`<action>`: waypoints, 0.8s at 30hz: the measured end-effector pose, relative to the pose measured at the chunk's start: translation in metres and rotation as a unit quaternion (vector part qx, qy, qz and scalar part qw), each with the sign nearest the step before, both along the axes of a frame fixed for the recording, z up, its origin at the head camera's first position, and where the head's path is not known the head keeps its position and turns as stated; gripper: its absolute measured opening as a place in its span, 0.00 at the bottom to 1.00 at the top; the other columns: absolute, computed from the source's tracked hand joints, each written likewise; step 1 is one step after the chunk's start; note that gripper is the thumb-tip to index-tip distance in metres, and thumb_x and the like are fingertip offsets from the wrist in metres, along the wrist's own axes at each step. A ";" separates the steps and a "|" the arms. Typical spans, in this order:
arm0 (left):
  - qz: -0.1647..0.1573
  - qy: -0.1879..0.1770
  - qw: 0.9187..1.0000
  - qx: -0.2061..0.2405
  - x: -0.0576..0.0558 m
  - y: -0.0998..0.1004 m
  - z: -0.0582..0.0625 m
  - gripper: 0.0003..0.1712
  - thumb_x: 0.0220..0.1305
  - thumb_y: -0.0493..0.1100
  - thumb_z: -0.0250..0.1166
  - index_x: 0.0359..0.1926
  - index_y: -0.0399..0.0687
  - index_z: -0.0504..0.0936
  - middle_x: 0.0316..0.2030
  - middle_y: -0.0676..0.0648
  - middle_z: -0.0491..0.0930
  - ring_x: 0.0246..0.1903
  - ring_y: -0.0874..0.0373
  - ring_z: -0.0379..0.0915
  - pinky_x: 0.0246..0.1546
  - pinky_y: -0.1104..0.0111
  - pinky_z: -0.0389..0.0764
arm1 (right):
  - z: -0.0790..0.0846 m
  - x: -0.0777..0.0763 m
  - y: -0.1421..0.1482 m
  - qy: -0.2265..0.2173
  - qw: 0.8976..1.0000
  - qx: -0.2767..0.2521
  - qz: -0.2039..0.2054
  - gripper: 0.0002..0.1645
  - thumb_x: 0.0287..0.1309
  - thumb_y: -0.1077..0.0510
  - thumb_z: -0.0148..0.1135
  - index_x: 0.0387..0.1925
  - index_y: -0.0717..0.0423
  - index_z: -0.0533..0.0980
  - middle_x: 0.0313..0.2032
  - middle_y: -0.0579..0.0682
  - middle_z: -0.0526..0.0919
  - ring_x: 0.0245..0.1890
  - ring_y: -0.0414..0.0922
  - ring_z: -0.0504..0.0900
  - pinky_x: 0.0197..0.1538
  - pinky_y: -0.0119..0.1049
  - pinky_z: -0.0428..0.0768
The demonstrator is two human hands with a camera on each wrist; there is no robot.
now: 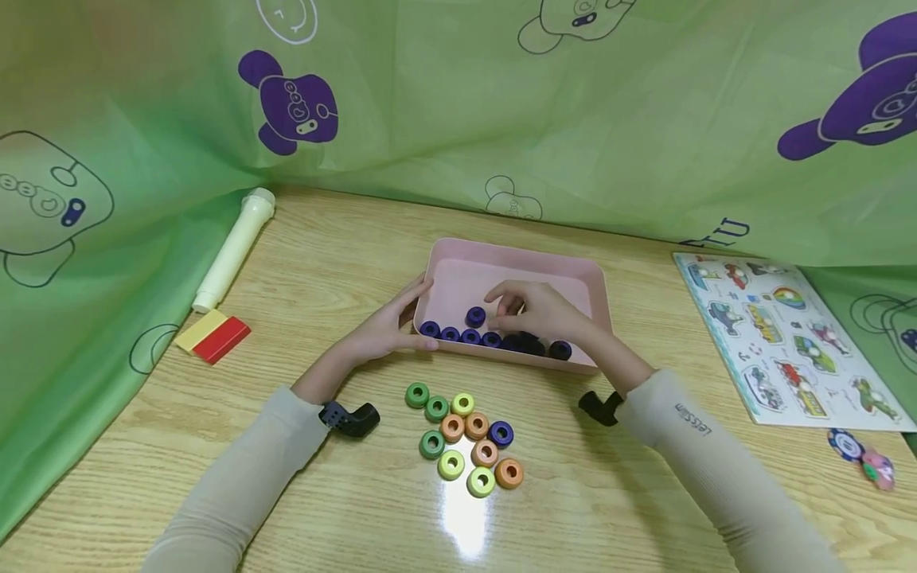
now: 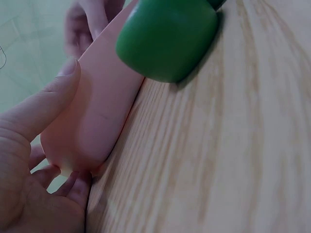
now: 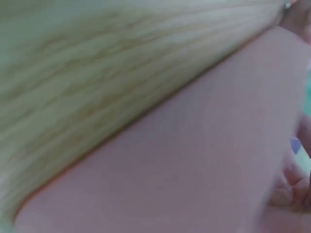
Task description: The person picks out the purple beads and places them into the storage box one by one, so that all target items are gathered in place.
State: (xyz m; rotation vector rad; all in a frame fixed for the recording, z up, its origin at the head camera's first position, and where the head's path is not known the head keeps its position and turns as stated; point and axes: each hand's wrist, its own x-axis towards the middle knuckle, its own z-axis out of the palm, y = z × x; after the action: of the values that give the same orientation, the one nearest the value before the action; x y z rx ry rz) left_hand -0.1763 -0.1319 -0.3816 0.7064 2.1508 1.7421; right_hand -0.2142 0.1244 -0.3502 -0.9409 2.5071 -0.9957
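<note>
At its left end, a shallow pink tray point(image 1: 516, 256) is gripped by my left hand point(image 1: 380, 330). The left wrist view shows the thumb on the tray's outer wall point(image 2: 104, 109) and the fingers curled round its corner. My right hand point(image 1: 544, 310) is over the tray, its fingers bent and apart. A purple ring-shaped bead point(image 1: 476, 317) sits right beside those fingertips. More purple beads point(image 1: 450, 335) line the tray's front wall, some dim in the hand's shadow. The right wrist view is blurred, mostly the tray's wall point(image 3: 184, 150).
In front of the tray lie several loose beads: green point(image 1: 417, 395), yellow point(image 1: 481, 481), orange point(image 1: 509, 473) and one purple point(image 1: 501, 434). A white tube point(image 1: 235, 251) and yellow and red blocks point(image 1: 222, 340) are at left. A picture board point(image 1: 795, 342) lies at right, before a green curtain point(image 1: 430, 103).
</note>
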 end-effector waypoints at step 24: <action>0.002 0.001 1.000 0.001 -0.010 -0.003 -0.019 0.52 0.44 0.40 0.66 0.64 0.47 0.41 0.63 0.56 0.32 0.60 0.65 0.34 0.57 0.70 0.47 | -0.012 0.083 0.027 -0.100 0.981 -0.013 0.167 0.22 0.36 0.58 0.67 0.40 0.49 0.74 0.25 0.46 0.74 0.20 0.37 0.70 0.21 0.28 0.72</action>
State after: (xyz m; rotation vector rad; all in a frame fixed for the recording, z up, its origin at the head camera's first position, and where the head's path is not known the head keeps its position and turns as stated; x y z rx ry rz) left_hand -0.1858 -0.1350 -0.4002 0.7045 2.1530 1.7455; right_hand -0.1310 0.1518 -0.3619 -1.1593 2.0884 -0.9621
